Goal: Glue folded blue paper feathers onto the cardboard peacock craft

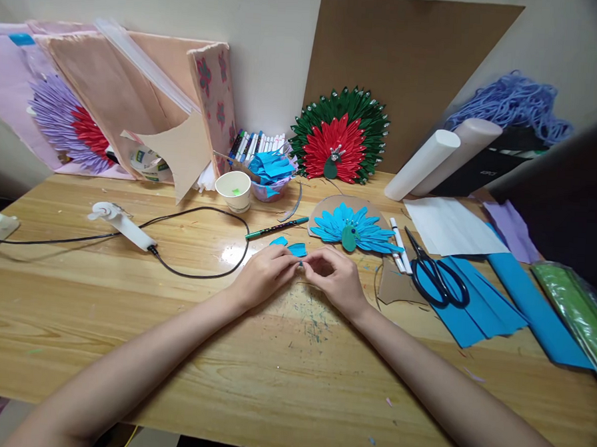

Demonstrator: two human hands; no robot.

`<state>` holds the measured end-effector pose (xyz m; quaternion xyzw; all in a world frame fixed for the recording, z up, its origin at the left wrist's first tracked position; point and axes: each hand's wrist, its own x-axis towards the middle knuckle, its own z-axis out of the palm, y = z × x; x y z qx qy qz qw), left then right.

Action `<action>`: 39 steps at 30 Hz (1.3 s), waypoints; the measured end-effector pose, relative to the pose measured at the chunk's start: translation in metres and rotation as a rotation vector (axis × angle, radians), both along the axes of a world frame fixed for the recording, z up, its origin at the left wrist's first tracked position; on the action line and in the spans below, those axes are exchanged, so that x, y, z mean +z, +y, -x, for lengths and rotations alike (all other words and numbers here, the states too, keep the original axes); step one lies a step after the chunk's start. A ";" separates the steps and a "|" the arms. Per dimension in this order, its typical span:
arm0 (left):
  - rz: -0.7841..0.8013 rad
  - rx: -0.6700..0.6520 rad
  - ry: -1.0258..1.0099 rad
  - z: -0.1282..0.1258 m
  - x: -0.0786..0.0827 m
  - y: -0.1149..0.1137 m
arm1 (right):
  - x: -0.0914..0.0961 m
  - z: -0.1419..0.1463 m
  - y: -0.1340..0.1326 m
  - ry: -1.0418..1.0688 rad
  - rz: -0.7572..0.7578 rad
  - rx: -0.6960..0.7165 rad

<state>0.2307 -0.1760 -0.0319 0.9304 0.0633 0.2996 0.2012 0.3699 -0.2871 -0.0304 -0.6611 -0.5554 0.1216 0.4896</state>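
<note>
My left hand and my right hand meet above the table's middle with fingertips pinched together. Between them a small blue paper piece shows, mostly covered by the fingers. Just beyond the fingertips lie cut blue paper petals. A green-ended marker pen rests slantwise behind them. Further right is a round cardboard base bearing a fan of blue paper petals with a green peacock body at its centre.
Black-handled scissors lie on blue paper sheets at right. A hot glue gun with a looping black cable is at left. Behind stand a paper cup, a bowl of blue petals and a green-and-red peacock.
</note>
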 end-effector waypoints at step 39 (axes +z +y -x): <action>0.710 -0.009 0.151 -0.002 0.011 0.001 | 0.002 0.001 -0.001 -0.120 -0.112 0.042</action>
